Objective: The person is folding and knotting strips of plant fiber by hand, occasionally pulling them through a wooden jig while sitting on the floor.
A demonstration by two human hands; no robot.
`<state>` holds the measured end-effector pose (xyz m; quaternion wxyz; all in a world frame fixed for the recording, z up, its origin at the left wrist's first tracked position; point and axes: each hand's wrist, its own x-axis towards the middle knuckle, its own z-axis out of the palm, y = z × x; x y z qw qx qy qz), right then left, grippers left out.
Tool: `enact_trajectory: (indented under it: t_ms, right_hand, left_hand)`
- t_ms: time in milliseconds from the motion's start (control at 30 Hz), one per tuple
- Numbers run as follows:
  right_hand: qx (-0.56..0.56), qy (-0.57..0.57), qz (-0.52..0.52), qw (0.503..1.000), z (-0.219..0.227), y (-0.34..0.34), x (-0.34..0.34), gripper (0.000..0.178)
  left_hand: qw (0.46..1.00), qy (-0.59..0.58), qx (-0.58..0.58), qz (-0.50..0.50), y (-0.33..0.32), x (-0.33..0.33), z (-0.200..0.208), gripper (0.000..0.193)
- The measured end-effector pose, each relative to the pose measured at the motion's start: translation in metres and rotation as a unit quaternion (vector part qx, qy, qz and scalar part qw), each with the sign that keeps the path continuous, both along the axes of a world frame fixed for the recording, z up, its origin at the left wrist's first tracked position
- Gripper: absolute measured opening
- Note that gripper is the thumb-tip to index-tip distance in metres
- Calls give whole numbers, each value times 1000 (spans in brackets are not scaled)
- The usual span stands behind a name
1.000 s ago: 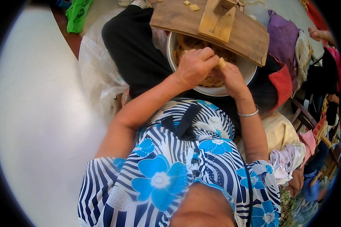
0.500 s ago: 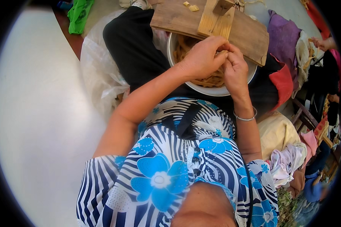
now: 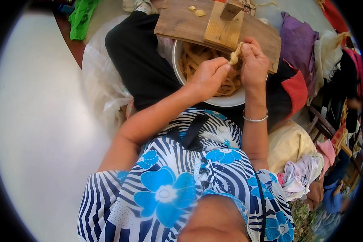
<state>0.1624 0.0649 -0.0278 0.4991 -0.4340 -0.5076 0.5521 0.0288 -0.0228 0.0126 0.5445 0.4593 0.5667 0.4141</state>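
Observation:
A tan, knotted strip (image 3: 234, 58) is stretched between my two hands, over the bowl. My left hand (image 3: 209, 78) pinches its lower end between thumb and fingers. My right hand (image 3: 254, 64), with a bracelet at the wrist, grips its upper end. Beneath them a white metal bowl (image 3: 176, 66) rests in my lap, holding many tan-brown strips (image 3: 195, 60), some hidden by my hands. A wooden board (image 3: 181, 23) lies across the bowl's far rim. A paler wooden block (image 3: 224, 30) is fixed on the board, with a small upright piece on top.
Small yellowish bits (image 3: 199, 13) lie on the board. Clear plastic sheeting (image 3: 103, 64) is at my left leg, a green plastic bag (image 3: 82, 18) farther off. Purple cloth (image 3: 296, 46), red cloth (image 3: 294, 88) and a cream sack (image 3: 292, 143) lie at right. Another person is partly visible at far right.
My hands were close together with the strip mostly hidden. They have now moved apart, the left one lower, and the knot shows between them. The view has shifted slightly.

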Motion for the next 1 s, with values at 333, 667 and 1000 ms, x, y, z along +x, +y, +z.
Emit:
enact_trajectory:
  t_ms: [333,667,1000]
  right_hand:
    - [-31,-190,229,954,55,1,21,26]
    - [-33,-168,307,936,79,7,45,15]
    - [-175,-93,381,903,73,35,18,18]
  left_hand:
    - [902,377,210,-31,13,-25,0,10]
    - [980,71,30,-185,19,-60,52,20]
    - [988,-50,-52,-139,53,-56,19,21]
